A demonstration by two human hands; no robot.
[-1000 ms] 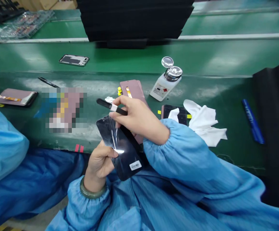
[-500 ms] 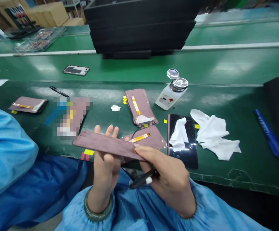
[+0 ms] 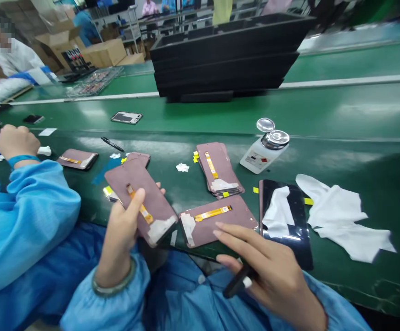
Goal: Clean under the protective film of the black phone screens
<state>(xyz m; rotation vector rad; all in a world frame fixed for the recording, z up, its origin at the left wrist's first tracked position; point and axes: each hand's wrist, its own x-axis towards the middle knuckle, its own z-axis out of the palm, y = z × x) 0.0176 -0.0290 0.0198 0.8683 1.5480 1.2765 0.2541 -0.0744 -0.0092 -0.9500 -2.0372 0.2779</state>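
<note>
My left hand (image 3: pixel 122 230) grips a pinkish-brown phone screen panel (image 3: pixel 156 202), its thumb over the orange flex cable and its fingers behind. Tilted, the panel is held above the bench. My right hand (image 3: pixel 265 257) keeps a black pen-like tool (image 3: pixel 236 282) with a white spot tucked under its fingers; the exact kind does not show. Its index and middle fingertips reach over a second phone screen panel (image 3: pixel 220 225) lying flat; contact is unclear. Just behind lies a stack of similar panels (image 3: pixel 222 168). To the right, a white cloth (image 3: pixel 278 211) rests on a dark glossy screen (image 3: pixel 299 243).
A white pump bottle (image 3: pixel 263 154) stands with its lid up. More white cloths (image 3: pixel 340 207) lie at right. Black trays (image 3: pixel 227 55) are stacked behind. Left are a pen (image 3: pixel 112 144), another panel (image 3: pixel 79 158) and a co-worker's hand (image 3: pixel 18 140) and blue sleeve (image 3: pixel 41 197).
My left hand has turned the panel from nearly edge-on to cable side up and moved it left. My right hand has let go of it and moved right and down. The view has tilted up.
</note>
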